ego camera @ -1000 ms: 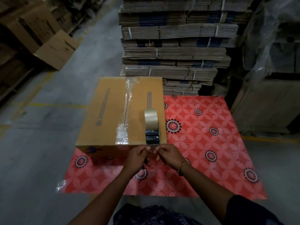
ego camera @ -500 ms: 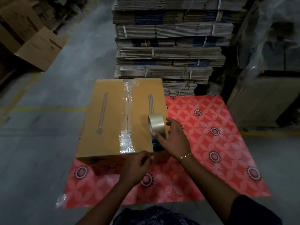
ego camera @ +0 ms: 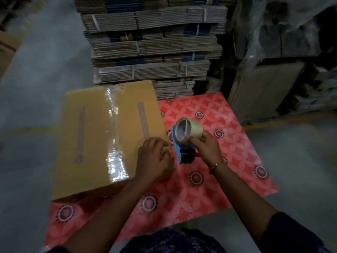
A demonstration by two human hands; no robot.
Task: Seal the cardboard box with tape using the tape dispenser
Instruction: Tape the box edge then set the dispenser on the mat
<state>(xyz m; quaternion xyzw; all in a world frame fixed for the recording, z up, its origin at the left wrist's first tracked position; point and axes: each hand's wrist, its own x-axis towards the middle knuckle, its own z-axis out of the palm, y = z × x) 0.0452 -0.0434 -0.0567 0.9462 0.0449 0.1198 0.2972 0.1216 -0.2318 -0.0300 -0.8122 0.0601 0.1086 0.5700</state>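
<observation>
A closed brown cardboard box (ego camera: 91, 136) lies on a red patterned mat (ego camera: 209, 179). Clear tape (ego camera: 114, 136) runs along its centre seam and bunches near the front edge. My right hand (ego camera: 207, 147) holds the blue tape dispenser (ego camera: 184, 143) with its roll of clear tape, lifted just off the box's right side above the mat. My left hand (ego camera: 155, 158) rests on the box's front right corner, fingers curled against the cardboard. Whether it pinches a tape end is hidden.
A tall stack of bundled flat cardboard (ego camera: 151, 46) stands right behind the box and mat. Plastic-wrapped goods and a large carton (ego camera: 264, 88) crowd the right. Grey concrete floor (ego camera: 36, 70) lies to the left, with another brown box (ego camera: 7, 50) at the far left edge.
My right hand has taken the dispenser off the box top and carried it right, tilted onto its side. My left hand has slid to the box's front right corner. The view has swung left.
</observation>
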